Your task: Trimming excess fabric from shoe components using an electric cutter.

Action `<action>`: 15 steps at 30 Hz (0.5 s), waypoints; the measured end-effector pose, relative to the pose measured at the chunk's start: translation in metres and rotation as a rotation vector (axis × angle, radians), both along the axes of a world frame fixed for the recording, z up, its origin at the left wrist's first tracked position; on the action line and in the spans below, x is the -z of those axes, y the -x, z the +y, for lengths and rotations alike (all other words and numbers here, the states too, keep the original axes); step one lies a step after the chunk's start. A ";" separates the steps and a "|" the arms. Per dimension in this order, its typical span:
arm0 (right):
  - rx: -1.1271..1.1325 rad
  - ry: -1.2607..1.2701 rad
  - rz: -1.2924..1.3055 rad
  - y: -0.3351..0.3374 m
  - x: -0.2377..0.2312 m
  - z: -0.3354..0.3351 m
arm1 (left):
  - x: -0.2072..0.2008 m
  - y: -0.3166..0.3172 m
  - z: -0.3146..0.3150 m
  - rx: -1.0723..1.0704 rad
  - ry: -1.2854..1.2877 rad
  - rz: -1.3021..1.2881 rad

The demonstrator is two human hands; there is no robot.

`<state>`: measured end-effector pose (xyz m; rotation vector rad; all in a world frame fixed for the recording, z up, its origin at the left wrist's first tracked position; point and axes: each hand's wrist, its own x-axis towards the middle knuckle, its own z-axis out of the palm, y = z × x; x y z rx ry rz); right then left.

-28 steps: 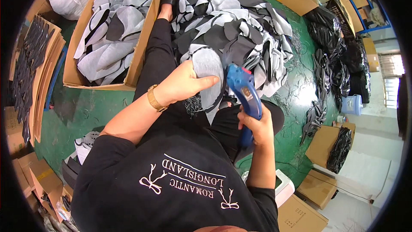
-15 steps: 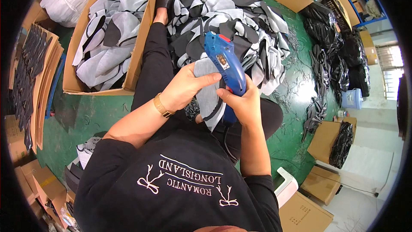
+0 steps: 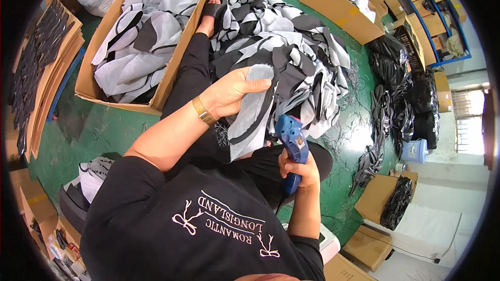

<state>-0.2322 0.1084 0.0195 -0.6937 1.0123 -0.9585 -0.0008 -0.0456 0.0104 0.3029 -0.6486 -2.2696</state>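
Observation:
My left hand (image 3: 234, 92) grips a long grey fabric piece (image 3: 250, 119) with dark edging, thumb flat on its front. The piece hangs down over my lap. Beside it, my right hand (image 3: 302, 169) is wrapped round the handle of a blue corded hand tool (image 3: 293, 138) with side vents and a narrow greyish tip pointing away from me. A small gap separates the tool from the fabric piece. Past both hands lies a large heap of grey and black fabric pieces (image 3: 291, 36) on the floor.
At the far left stands a cardboard box (image 3: 161, 91) filled with similar pieces; another box (image 3: 333, 8) is at the far right. Black plastic bags (image 3: 388, 57) line the right side. Stacked cardboard (image 3: 57, 78) with black strips stands left. Scraps litter the green floor (image 3: 112, 135).
The tool has moved toward me and down in my right hand, away from the fabric piece. My left hand has lifted the piece slightly, so more of it shows.

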 end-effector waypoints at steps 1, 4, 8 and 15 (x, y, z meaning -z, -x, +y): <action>-0.052 -0.009 -0.017 0.004 0.002 0.000 | -0.001 0.002 0.000 0.003 0.003 0.002; -0.121 -0.021 -0.030 0.009 0.007 0.000 | -0.006 0.005 0.002 0.094 -0.065 0.042; -0.130 -0.034 -0.026 0.007 0.008 0.000 | -0.008 0.010 0.005 0.073 -0.028 0.029; -0.049 -0.041 -0.090 -0.007 0.007 0.002 | -0.008 0.013 0.010 0.047 0.030 -0.015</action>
